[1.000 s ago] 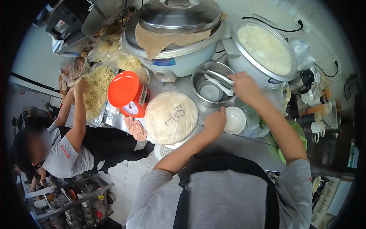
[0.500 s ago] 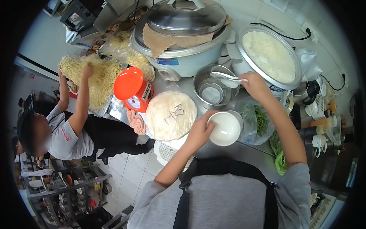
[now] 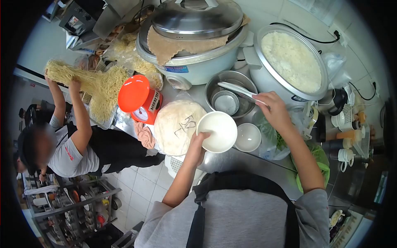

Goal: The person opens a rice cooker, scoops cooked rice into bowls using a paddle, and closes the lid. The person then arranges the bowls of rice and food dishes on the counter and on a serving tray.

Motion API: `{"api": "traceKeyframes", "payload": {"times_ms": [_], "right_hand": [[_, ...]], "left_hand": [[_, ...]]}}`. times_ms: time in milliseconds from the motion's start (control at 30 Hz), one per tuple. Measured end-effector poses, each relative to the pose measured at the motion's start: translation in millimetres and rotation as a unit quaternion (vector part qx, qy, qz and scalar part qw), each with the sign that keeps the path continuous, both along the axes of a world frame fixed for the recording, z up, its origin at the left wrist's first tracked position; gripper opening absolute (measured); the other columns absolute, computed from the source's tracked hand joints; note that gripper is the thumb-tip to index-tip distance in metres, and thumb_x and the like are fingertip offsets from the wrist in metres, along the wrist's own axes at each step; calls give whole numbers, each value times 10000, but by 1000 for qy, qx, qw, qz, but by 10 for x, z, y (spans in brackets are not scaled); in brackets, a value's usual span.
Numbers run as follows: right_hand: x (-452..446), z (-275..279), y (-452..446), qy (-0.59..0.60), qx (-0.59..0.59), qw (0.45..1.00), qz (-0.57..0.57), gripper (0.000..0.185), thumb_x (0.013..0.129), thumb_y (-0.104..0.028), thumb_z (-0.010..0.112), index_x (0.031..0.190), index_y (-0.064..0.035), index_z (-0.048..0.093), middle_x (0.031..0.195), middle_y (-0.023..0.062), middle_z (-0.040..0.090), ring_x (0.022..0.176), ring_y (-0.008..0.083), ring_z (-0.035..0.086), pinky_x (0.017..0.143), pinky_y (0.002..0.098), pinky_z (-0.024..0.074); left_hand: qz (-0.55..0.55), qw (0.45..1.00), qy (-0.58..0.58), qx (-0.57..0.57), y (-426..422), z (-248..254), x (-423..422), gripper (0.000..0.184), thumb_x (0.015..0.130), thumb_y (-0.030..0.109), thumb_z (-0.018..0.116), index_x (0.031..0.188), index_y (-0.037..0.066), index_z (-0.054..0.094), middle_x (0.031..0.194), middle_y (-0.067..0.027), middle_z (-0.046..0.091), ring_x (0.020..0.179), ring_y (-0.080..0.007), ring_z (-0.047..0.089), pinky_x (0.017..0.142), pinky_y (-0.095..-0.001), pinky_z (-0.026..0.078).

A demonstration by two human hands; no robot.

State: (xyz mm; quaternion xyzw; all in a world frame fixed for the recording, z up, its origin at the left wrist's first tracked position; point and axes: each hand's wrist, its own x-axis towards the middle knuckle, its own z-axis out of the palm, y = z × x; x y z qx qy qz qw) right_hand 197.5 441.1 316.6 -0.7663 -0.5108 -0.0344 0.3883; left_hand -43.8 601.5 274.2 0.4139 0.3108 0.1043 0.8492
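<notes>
Here, my left hand (image 3: 195, 150) grips a white bowl (image 3: 218, 132) by its rim, while my right hand (image 3: 274, 109) pinches white spoons (image 3: 237, 89) over the metal pot (image 3: 245, 107) on the table (image 3: 244, 162).

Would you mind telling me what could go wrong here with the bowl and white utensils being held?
The left hand grips the held bowl at one side, so it might tip. It could also bump the neighbouring bowl. The right hand holds the white utensils at one end, so they may slip into the metal pot.
</notes>
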Motion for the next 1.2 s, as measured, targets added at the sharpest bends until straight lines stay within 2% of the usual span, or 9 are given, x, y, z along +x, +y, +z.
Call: {"api": "traceKeyframes", "payload": {"times_ms": [200, 300, 400, 600, 733, 833, 1000, 1067, 1200], "right_hand": [[-121, -87, -31, 350, 69, 927, -113, 299, 843, -68, 671, 1142, -53, 670, 962, 69, 697, 624, 90, 499, 554, 205, 388], [-455, -28, -88, 362, 131, 908, -165, 316, 841, -43, 662, 1157, -45, 660, 1000, 110, 699, 707, 139, 597, 624, 238, 460], [-802, -187, -178, 30, 78, 988, -133, 338, 836, -17, 651, 1171, -53, 654, 1054, 152, 687, 853, 220, 667, 744, 281, 505], [-1198, -483, -192, 191, 64, 959, -201, 358, 823, -10, 653, 1177, -62, 651, 1082, 193, 667, 968, 293, 664, 834, 309, 500], [-1199, -622, -173, 212, 47, 953, -210, 344, 858, -24, 633, 1200, -62, 638, 1093, 158, 679, 981, 220, 662, 846, 296, 495], [-1186, -495, -130, 345, 136, 900, -227, 366, 896, -17, 591, 1262, -34, 587, 1106, 120, 679, 986, 167, 652, 851, 281, 496], [-1173, -18, -105, 516, 277, 791, -178, 455, 930, 15, 518, 1377, 17, 435, 1212, 122, 614, 988, 145, 636, 870, 276, 502], [-1226, 165, -105, 559, 322, 753, -129, 501, 922, 18, 521, 1405, 14, 389, 1254, 137, 585, 1006, 143, 615, 894, 287, 488], [-1167, 202, -280, 652, 266, 708, 46, 589, 897, 27, 539, 1441, 16, 316, 1281, 143, 566, 1042, 142, 568, 905, 292, 461]], "left_hand": [[62, 995, -34, -65, 228, 223, -32, 583, 851, 321, 536, 1324, 4, 411, 1215, -140, 545, 1102, -261, 567, 918, -361, 464], [75, 994, -53, -66, 406, 209, -97, 585, 854, 331, 546, 1322, 6, 415, 1207, -129, 553, 1115, -257, 567, 940, -384, 467], [91, 991, -79, -51, 544, 221, -103, 576, 856, 335, 548, 1315, 8, 427, 1195, -122, 561, 1108, -251, 571, 928, -389, 475], [61, 989, -128, -35, 794, 252, -120, 528, 873, 311, 531, 1300, 13, 444, 1184, -109, 566, 1111, -229, 567, 938, -369, 460], [58, 991, -118, -19, 854, 246, -109, 511, 877, 316, 531, 1281, 9, 464, 1158, -108, 573, 1089, -215, 567, 915, -355, 457], [64, 997, -34, 28, 860, -55, -112, 487, 876, 325, 540, 1226, -13, 514, 1089, -109, 599, 1048, -197, 571, 893, -334, 451], [-128, 882, 38, 451, 569, -670, -95, 357, 940, 268, 487, 1105, -31, 592, 920, -210, 659, 831, -311, 643, 784, -362, 482], [-209, 865, 86, 447, 337, -419, -98, 293, 930, 242, 504, 1112, 34, 601, 888, -239, 655, 853, -366, 660, 757, -420, 494], [-219, 846, 107, 474, 30, -919, -88, 277, 913, 214, 527, 1109, 44, 623, 942, -250, 648, 888, -401, 634, 768, -409, 492]]}}
